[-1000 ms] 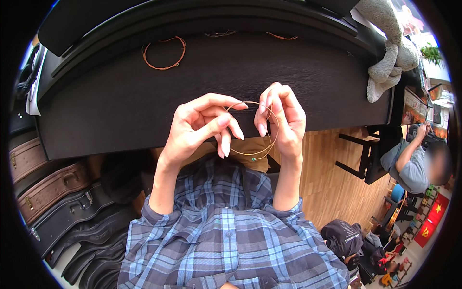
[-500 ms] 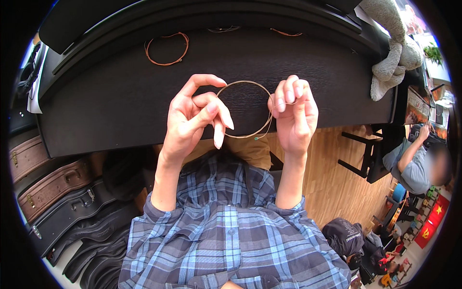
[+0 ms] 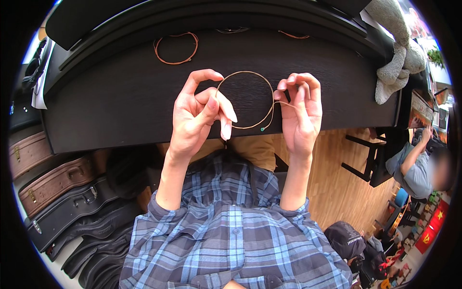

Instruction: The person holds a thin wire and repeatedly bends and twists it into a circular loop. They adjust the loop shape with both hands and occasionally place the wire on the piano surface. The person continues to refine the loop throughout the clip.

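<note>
Between my two hands hangs a thin bronze-coloured wire [image 3: 246,72], looped into a circle, with a small green end [image 3: 262,129] at the lower right. My left hand [image 3: 197,108] has its thumb and fingers closed on the left side of the loop, index finger curved above. My right hand [image 3: 301,103] has its fingers curled round a loose length of the wire that leaves the loop's right side. Behind them on the black desk-like surface [image 3: 106,101] lie a copper coil [image 3: 175,62], a silvery coil [image 3: 232,30] and a shorter copper piece [image 3: 293,35].
A grey plush toy [image 3: 402,67] sits at the right end. Brown and black instrument cases [image 3: 53,183] are stacked lower left. A person in grey-blue [image 3: 409,178] is at the right, beside black metal legs [image 3: 365,164] on the wooden floor. Bags [image 3: 344,238] lie lower right.
Both hands have moved up and apart, so the loop now shows as an open circle. My right fingertips have shifted outward from the loop along its loose length.
</note>
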Demonstrator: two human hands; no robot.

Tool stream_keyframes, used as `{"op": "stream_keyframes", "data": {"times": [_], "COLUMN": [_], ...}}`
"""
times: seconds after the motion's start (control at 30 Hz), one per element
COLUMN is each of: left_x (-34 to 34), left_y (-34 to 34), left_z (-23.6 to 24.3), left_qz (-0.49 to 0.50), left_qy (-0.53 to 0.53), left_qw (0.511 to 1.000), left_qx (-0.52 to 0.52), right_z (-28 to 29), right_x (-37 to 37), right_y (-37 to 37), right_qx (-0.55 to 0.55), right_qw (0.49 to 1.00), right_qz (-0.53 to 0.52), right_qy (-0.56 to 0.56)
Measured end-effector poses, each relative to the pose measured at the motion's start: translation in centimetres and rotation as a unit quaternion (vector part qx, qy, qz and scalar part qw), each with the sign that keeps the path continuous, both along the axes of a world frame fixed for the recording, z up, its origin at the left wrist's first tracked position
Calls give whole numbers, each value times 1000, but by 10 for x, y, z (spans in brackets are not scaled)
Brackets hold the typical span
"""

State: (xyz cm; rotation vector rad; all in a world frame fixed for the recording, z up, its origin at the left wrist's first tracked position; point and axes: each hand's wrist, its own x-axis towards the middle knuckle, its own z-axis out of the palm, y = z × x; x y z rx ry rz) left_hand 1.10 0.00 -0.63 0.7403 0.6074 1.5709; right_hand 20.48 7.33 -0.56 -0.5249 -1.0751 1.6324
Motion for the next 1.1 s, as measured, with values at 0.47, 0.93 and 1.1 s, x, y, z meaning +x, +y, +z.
{"op": "stream_keyframes", "data": {"times": [0.47,0.93,1.1], "left_x": [-2,-3,-3], "left_y": [0,0,0], "left_z": [-1,-1,-1], "left_qz": [18,13,17], "left_qy": [-38,-23,-29], "left_qw": [999,1000,999], "left_qx": [14,6,5], "right_z": [11,11,12], "right_x": [6,10,8], "right_y": [3,0,-2], "right_qx": [-34,-44,-33], "right_qw": [987,985,987], "right_qz": [138,157,143], "right_qy": [-77,-59,-69]}}
